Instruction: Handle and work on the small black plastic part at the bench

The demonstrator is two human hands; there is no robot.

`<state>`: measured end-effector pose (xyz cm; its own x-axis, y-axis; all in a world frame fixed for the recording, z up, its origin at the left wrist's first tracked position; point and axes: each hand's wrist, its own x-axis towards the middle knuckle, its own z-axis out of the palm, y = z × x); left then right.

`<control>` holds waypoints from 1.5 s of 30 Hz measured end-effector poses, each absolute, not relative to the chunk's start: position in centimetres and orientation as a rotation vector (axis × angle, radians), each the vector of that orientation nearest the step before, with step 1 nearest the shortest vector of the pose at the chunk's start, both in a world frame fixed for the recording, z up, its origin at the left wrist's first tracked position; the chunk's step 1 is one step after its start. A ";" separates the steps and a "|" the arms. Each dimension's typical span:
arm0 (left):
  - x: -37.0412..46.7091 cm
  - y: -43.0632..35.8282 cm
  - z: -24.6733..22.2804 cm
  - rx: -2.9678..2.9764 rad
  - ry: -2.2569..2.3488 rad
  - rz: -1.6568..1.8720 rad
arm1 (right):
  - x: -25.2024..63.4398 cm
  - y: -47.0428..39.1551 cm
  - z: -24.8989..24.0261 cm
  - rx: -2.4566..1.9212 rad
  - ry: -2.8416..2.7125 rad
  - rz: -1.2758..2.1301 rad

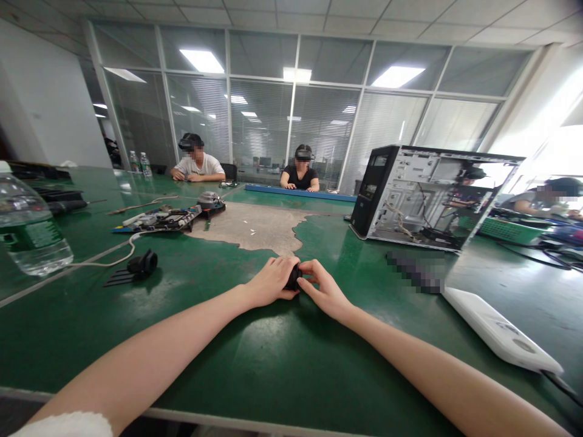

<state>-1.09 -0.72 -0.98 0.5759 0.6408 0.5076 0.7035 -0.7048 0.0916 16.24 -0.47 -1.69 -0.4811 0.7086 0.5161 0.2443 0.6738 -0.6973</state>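
Note:
My left hand (271, 282) is wrapped round a small black rounded part (293, 278) low over the green table (268, 364). My right hand (325, 290) grips the same part from the right, with thumb and fingertips at its edge. Fingers cover most of it, so its exact kind is hidden. To the left of my hands lies a black plastic piece (142, 263) with a round end and several long prongs. Beyond it rests a circuit board (166, 217) with a fan-like metal part (210, 201) at its right end.
An opened computer case (423, 197) stands at the back right. A white power bank (501, 331) with a cable lies at right, beside a blurred-out dark object (414, 272). A water bottle (31, 224) stands far left. Two people sit across the table; another is at far right.

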 end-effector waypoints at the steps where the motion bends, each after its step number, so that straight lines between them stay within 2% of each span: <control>1: -1.1 -0.7 -1.0 -2.683 -1.149 -0.792 | 16.2 -0.5 -1.7 -0.732 -2.044 0.676; 14: -1.0 -0.5 -1.1 -2.682 -1.166 -0.812 | 16.2 -0.3 -2.0 -0.764 -2.082 0.746; 22: -1.1 -0.7 -1.0 -2.688 -1.147 -0.799 | 16.2 -0.6 -1.7 -0.730 -2.097 0.528; 35: -1.0 -0.6 -1.1 -2.687 -1.170 -0.800 | 16.2 -0.5 -1.6 -0.764 -2.089 0.800; 41: -1.0 -0.7 -0.9 -2.687 -1.159 -0.791 | 16.2 -0.4 -1.8 -0.766 -2.074 0.630; 45: -1.0 -0.7 -0.9 -2.688 -1.168 -0.783 | 16.1 -0.3 -1.9 -0.779 -2.048 0.678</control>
